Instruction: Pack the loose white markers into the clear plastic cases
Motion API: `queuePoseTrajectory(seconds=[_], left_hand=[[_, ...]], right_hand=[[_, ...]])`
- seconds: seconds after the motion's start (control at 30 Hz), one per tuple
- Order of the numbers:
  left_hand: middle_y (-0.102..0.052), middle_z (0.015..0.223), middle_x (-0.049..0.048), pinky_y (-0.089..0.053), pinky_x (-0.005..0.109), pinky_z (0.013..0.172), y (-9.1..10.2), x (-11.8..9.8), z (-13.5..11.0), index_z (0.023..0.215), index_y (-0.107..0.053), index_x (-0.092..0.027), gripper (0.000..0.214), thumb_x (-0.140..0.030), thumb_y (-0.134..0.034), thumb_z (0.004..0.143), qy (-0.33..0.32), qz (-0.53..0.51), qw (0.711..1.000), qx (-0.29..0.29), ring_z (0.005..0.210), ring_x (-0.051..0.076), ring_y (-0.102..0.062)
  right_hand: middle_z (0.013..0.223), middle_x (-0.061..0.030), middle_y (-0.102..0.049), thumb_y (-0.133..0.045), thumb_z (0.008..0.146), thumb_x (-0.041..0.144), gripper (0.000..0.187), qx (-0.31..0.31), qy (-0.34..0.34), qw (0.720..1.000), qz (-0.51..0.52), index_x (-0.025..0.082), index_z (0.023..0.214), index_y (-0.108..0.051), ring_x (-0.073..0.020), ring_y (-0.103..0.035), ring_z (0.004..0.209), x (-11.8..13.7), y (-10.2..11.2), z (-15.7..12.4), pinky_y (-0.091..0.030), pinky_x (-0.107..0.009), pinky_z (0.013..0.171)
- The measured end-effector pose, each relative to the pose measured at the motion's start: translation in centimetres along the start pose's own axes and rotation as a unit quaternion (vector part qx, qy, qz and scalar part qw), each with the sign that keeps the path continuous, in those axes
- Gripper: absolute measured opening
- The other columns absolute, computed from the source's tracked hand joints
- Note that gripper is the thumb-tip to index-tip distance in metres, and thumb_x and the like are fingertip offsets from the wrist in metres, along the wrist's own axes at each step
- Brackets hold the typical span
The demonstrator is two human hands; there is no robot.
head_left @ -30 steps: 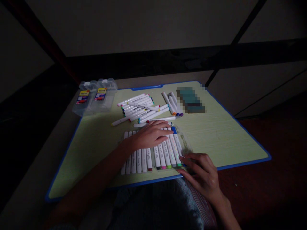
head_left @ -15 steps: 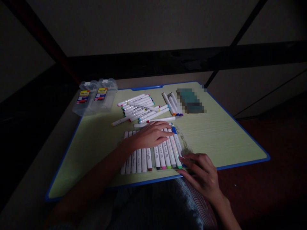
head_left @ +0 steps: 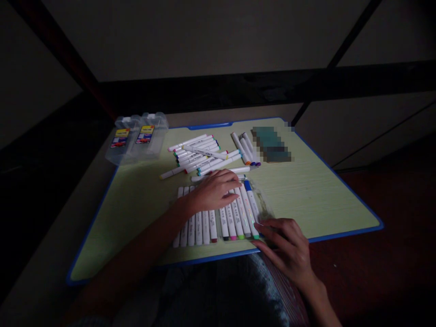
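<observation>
A row of white markers (head_left: 206, 229) lies side by side in a clear plastic tray (head_left: 267, 213) near the table's front edge. My left hand (head_left: 216, 188) rests palm down across the row with its fingers stretched out, covering the upper middle of several markers. At the tray's lower right corner is my right hand (head_left: 286, 247), its thumb and fingers apart. Its index fingertip touches the lower end of a green-tipped marker (head_left: 250, 215). To the right of that marker lies a blue-capped marker (head_left: 252, 197). Just beyond my left fingers, a loose marker (head_left: 241, 170) lies crosswise.
A pile of loose markers (head_left: 200, 156) lies behind the tray. Several more markers (head_left: 244, 147) lie right of it, beside a blurred-out green item (head_left: 270, 141). Two clear plastic cases (head_left: 150, 145) with labels stand at the back left. The table (head_left: 323, 200) has a blue rim.
My left hand has shifted very slightly over the markers. My right hand stays at the tray's corner. The view has moved a little.
</observation>
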State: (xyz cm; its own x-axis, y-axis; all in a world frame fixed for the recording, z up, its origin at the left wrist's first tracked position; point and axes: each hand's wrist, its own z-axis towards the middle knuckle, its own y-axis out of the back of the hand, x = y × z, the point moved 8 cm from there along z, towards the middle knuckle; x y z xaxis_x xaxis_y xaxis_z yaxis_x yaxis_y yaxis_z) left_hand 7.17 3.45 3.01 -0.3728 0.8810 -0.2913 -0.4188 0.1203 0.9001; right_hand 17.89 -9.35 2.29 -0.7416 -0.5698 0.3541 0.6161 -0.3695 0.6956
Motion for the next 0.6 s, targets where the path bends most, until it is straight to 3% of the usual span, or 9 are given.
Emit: queuePoseTrajectory(seconds=[0.37, 0.6], left_hand=[[-0.061, 0.096, 0.0059, -0.042, 0.032, 0.088, -0.03, 0.06, 0.11, 0.094, -0.062, -0.016, 0.016, -0.021, -0.052, 0.082, -0.012, -0.057, 0.998, -0.004, 0.096, 0.016, -0.052], [-0.062, 0.097, 0.0056, -0.042, 0.034, 0.086, 0.30, 0.21, 0.05, 0.097, -0.061, -0.017, 0.018, -0.022, -0.051, 0.082, 0.004, -0.019, 1.000, -0.019, 0.095, 0.017, -0.054]], right_hand=[[0.090, -0.0052, -0.061, -0.068, 0.072, 0.016, 0.034, -0.005, -0.008, 1.000, 0.001, 0.020, 0.106, -0.061, -0.0177, -0.054, 0.084, -0.15, 0.04, -0.06, -0.046, -0.031, 0.067], [0.090, -0.0037, -0.063, -0.067, 0.073, 0.017, 0.039, -0.007, -0.023, 1.000, 0.005, 0.025, 0.111, -0.060, -0.0181, -0.056, 0.083, -0.30, 0.07, -0.03, -0.047, -0.032, 0.066]])
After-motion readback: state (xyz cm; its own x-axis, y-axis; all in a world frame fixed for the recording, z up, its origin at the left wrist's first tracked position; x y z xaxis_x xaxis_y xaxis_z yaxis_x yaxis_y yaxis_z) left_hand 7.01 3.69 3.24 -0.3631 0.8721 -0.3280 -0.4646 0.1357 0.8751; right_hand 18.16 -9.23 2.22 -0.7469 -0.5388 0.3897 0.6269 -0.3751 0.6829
